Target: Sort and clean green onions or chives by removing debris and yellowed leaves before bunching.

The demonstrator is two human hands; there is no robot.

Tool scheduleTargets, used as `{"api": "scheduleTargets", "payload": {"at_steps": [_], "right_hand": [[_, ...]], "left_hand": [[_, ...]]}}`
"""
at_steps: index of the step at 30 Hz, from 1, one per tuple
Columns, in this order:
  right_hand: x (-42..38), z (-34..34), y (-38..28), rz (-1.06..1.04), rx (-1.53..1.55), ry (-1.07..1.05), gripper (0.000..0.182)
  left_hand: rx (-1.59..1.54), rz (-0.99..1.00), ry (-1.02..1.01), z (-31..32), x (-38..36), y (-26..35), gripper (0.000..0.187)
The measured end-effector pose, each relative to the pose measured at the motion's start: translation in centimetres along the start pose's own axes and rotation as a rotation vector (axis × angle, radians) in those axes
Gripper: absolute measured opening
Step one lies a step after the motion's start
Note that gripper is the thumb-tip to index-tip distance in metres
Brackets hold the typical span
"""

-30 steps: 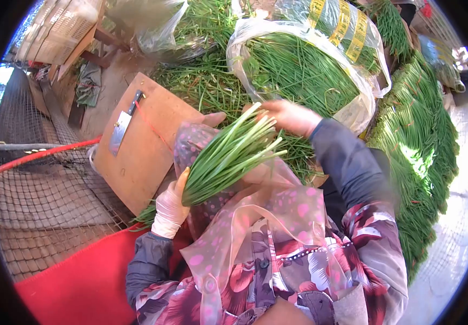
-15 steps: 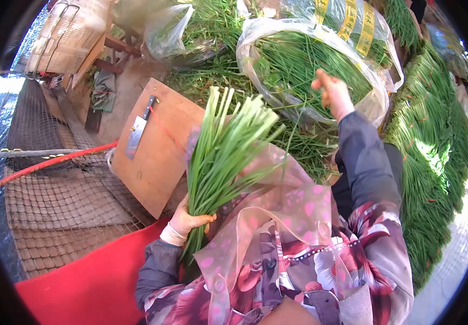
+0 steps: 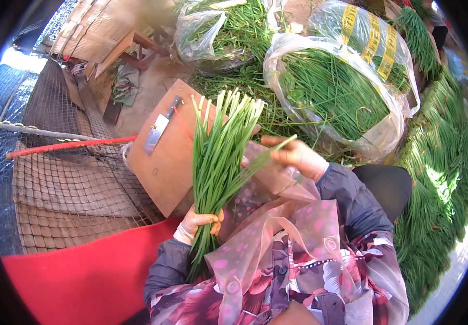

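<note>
My left hand [image 3: 197, 225] is closed round the lower, leafy part of a thick bunch of garlic chives [image 3: 218, 151], whose pale cut ends point up and away from me. To the right of it, my right hand [image 3: 299, 157] pinches a few loose garlic chive stalks [image 3: 263, 158] that slant down against the side of the bunch. Behind the bunch leans a brown board [image 3: 160, 157] with a cleaver [image 3: 159, 130] lying on it. A pink spotted plastic apron [image 3: 320, 222] covers my lap.
An open clear plastic bag [image 3: 377, 138] full of loose greens lies ahead to the right, and another bag [image 3: 196, 51] farther left. Tied bundles [image 3: 434, 200] are piled along my right side. A red cloth [image 3: 82, 281], netting [image 3: 76, 200] and a red rod [image 3: 71, 146] are at left.
My right hand has come back from the open bag to beside the bunch, with a few stalks between its fingers. My left hand keeps its hold; the bunch stands more upright.
</note>
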State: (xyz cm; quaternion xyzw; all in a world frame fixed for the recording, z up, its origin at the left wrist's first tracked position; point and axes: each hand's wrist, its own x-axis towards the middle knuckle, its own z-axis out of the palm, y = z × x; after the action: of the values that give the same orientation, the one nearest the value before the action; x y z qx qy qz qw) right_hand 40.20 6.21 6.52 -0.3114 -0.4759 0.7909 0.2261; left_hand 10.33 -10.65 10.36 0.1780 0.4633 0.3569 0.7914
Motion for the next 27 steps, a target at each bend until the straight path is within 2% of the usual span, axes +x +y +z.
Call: {"api": "scheduleTargets", "payload": {"at_steps": [2, 5, 6, 8, 9, 14, 17, 21, 24, 26, 27], "right_hand": [[2.2, -0.1, -2.0, -0.070, 0.241, 0.196, 0.058], [4.1, 0.0, -5.4, 0.057, 0.323, 0.168, 0.040], [4.9, -0.2, -5.3, 0.059, 0.321, 0.168, 0.040], [7.0, -0.6, -4.7, 0.116, 0.167, -0.007, 0.030], [7.6, -0.6, -4.4, 0.108, 0.158, -0.016, 0.024], [8.4, 1.1, -4.1, 0.088, 0.245, 0.025, 0.024], [9.5, 1.4, -3.2, 0.109, 0.370, 0.081, 0.022], [10.4, 1.1, -2.5, 0.105, 0.419, 0.054, 0.020], [10.9, 0.5, -3.4, -0.075, 0.658, 0.123, 0.020], [9.9, -2.7, -5.3, -0.373, 0.788, 0.148, 0.019], [9.0, -4.5, -6.3, -0.604, 0.768, 0.245, 0.018]], "left_hand": [[0.001, 0.006, -0.009, -0.2, -0.4, -0.2, 0.030], [0.055, 0.019, -0.026, -0.9, -0.8, -0.9, 0.035], [0.062, 0.014, -0.028, -1.2, -0.9, -1.0, 0.035], [0.077, 0.016, -0.021, -1.4, -1.0, -1.2, 0.034], [0.070, 0.019, -0.018, -1.5, -1.2, -1.3, 0.034], [-0.013, 0.004, -0.050, -2.5, -1.3, -2.0, 0.032], [0.025, -0.027, 0.007, -2.2, -1.4, -1.7, 0.031], [0.006, -0.034, 0.019, -2.3, -1.0, -1.5, 0.032], [0.024, -0.028, -0.040, -3.5, -0.4, -2.1, 0.032], [-0.120, -0.034, -0.134, -4.1, -0.5, -2.6, 0.034], [-0.124, -0.033, -0.131, -4.6, -0.7, -3.0, 0.034]]}}
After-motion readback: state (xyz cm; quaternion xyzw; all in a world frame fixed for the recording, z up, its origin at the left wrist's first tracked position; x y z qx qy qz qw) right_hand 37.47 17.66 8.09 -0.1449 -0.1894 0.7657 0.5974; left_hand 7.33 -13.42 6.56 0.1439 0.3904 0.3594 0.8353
